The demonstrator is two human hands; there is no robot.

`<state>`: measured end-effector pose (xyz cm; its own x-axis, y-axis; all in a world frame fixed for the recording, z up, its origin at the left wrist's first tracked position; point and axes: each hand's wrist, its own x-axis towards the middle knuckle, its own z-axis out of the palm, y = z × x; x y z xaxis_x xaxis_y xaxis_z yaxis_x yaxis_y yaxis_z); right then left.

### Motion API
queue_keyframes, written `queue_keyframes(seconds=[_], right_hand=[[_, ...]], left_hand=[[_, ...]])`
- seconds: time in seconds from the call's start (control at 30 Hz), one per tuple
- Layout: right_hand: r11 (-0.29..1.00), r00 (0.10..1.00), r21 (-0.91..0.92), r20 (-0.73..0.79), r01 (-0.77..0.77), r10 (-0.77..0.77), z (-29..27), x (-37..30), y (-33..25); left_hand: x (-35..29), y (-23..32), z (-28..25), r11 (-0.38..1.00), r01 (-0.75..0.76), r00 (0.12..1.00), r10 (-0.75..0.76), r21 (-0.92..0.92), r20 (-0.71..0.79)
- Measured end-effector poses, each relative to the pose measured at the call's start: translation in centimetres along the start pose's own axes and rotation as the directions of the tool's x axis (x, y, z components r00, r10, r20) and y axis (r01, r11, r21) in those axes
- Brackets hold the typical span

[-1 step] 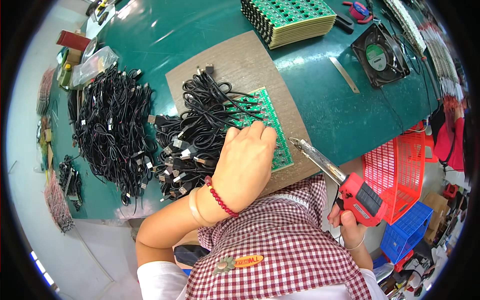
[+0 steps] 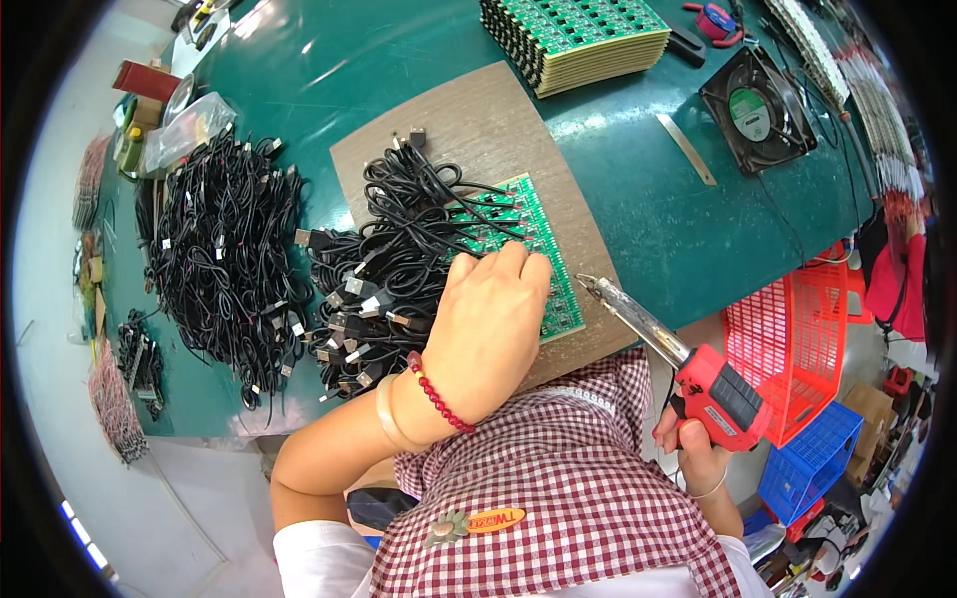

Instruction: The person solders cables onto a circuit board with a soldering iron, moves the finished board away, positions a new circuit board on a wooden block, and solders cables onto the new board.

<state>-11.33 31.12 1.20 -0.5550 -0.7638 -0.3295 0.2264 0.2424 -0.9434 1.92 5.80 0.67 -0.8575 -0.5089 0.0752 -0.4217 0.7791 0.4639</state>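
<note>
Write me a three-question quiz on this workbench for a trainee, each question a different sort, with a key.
1. Which hand grips the red pistol-style soldering gun?

2. True or false: the black cooling fan sits inside the red plastic basket.

3. Choose one. What lies across the left part of the green circuit board at the left hand?
A) a flat metal strip
B) black USB cables
C) a blue plastic crate

Key:
1. The right hand.
2. False; it is on the green tabletop.
3. B.
</note>
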Motion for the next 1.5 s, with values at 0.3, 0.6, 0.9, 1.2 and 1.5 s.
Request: queue_keyframes(seconds=[0.3, 0.6, 0.9, 1.2, 1.5], right_hand=[[0.999, 1.000, 0.030, -0.008, -0.027, 0.028, -0.2, -0.4, 0.1], [0.998, 0.995, -0.003, 0.073, -0.069, 0.069, -0.2, -1.1, 1.0], [0.998, 0.989, -0.008, 0.138, -0.056, 0.057, -0.2, -0.9, 1.6], [0.997, 0.998, 0.045, 0.026, -0.063, 0.062, 0.4, -1.8, 1.5], [0.999, 0.998, 0.014, 0.021, -0.053, 0.052, 0.5, -1.5, 1.4]], left_hand=[[0.0, 0.4, -0.4, 0.997, 0.021, 1.000, -0.021, 0.078, -0.004], [0.1, 0.2, 0.6, 0.999, 0.023, 0.998, -0.021, 0.037, -0.056], [-0.1, 0.2, 1.0, 0.998, 0.017, 0.996, -0.012, 0.061, -0.089], [-0.2, 0.1, 1.1, 0.999, -0.005, 0.995, 0.009, 0.040, -0.103], [0.1, 0.1, 1.1, 0.999, -0.019, 0.995, 0.023, 0.048, -0.096]])
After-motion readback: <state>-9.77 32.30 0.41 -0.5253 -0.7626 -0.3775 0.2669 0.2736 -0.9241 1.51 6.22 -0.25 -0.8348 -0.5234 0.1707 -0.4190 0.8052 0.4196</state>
